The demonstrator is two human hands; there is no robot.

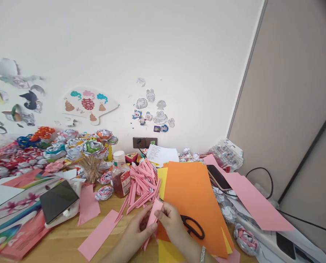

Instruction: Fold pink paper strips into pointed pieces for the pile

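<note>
pinching a narrow folded pink paper strip (152,217) in the closed grip of both the left hand (139,224) and the right hand (170,221), over the near left edge of rectangular orange paper sheets (190,190). seeing black-handled scissors (185,220) on those sheets, just beside the right hand, and, left of those sheets on the wooden counter (61,248), a heap of folded pink paper strips (143,179) and a clear white-capped bottle (121,179).

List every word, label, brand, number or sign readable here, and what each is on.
"囍", in red: the fan-shaped cutout on the wall.
Handwriting on the white sheet: too small to read.
Label on the bottle: too small to read.
Pale marks on the red packaging: too blurred.
Folded pink paper being held: no text visible.
</note>
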